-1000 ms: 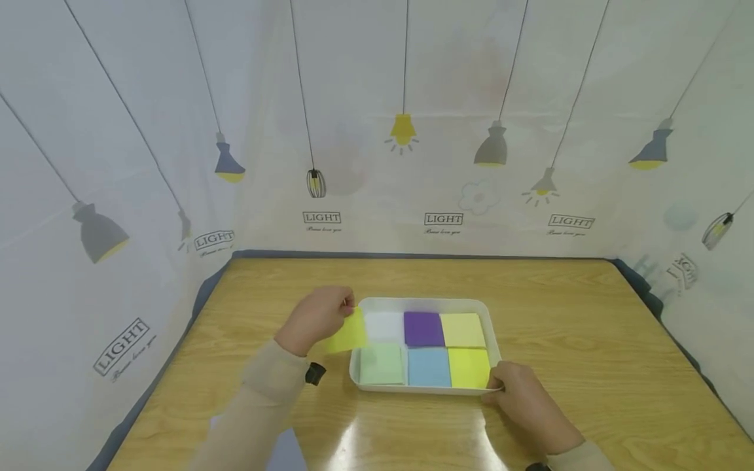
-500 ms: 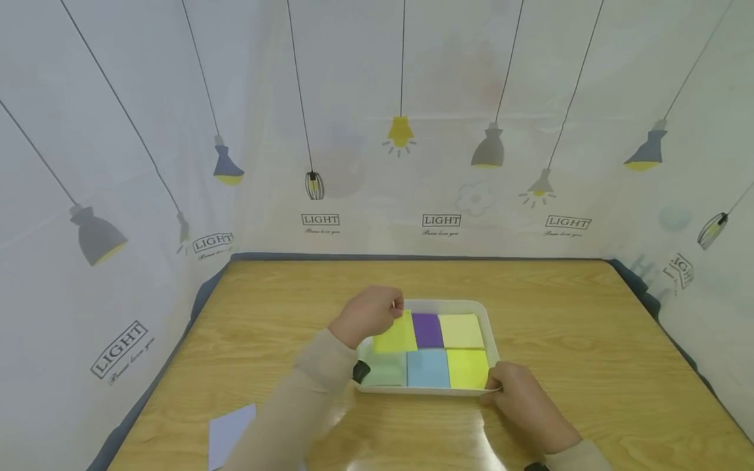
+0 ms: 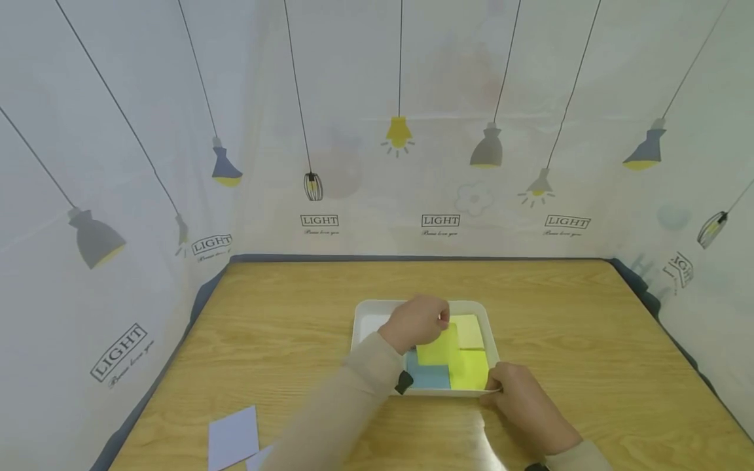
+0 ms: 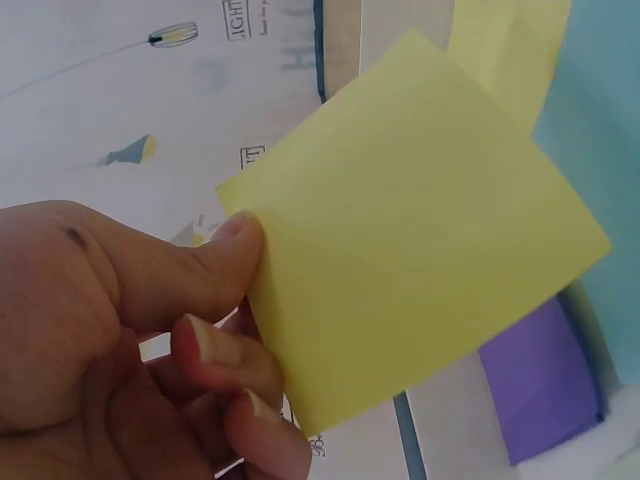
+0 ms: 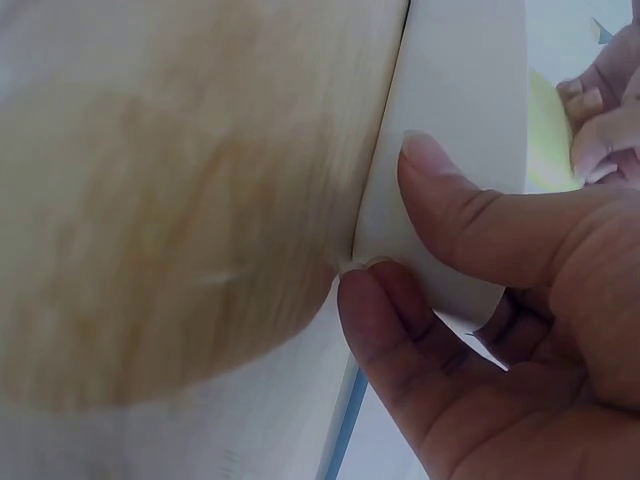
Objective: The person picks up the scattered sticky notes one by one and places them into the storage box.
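Observation:
A square yellow sticky note (image 3: 434,353) hangs over the white tray (image 3: 359,315), its edge pinched between the thumb and fingers of my left hand (image 3: 415,322). The left wrist view shows the yellow sticky note (image 4: 420,240) flat and tilted. Inside the tray lie a pale yellow pad (image 3: 469,331), a bright yellow pad (image 3: 471,371) and a blue pad (image 3: 427,378). A purple pad (image 4: 545,380) shows in the left wrist view; the left hand and note cover it in the head view. My right hand (image 3: 524,399) grips the tray's near right corner, thumb against the wall (image 5: 460,90).
Two lilac paper squares lie at the table's front left, one lilac square (image 3: 233,437) in plain sight and the other partly under the left sleeve (image 3: 347,405). The wooden table (image 3: 589,327) is enclosed by a cloth wall (image 3: 377,78) printed with lamps.
My left hand has carried the yellow note rightward, from the tray's left edge to over its middle. The lilac squares have come out from behind the sleeve. My right hand stays at the corner.

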Tool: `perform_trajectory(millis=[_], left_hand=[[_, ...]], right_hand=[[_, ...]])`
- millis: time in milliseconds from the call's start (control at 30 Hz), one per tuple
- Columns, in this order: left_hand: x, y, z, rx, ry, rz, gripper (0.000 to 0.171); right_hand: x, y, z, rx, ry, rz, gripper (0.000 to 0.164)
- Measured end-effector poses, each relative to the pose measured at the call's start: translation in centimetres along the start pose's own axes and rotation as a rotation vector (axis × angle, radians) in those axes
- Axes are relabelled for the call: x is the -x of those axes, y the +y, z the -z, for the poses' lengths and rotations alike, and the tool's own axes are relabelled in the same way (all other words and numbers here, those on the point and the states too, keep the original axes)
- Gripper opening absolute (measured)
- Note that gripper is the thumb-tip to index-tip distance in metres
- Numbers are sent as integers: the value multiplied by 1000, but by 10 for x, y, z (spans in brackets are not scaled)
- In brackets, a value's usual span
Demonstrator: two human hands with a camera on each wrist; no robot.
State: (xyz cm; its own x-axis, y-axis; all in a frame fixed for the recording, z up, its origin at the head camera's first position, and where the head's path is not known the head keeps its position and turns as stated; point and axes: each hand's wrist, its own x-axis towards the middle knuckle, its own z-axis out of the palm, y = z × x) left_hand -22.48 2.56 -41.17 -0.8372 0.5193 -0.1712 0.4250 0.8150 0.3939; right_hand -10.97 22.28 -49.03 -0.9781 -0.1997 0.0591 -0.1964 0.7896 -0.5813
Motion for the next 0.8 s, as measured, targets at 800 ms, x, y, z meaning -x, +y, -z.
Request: perform_trajectory(millis=[800], left_hand=[[-41,36,-41,-29,-46,35,37]], right_hand=[[-1,1,0,2,36,15,28]])
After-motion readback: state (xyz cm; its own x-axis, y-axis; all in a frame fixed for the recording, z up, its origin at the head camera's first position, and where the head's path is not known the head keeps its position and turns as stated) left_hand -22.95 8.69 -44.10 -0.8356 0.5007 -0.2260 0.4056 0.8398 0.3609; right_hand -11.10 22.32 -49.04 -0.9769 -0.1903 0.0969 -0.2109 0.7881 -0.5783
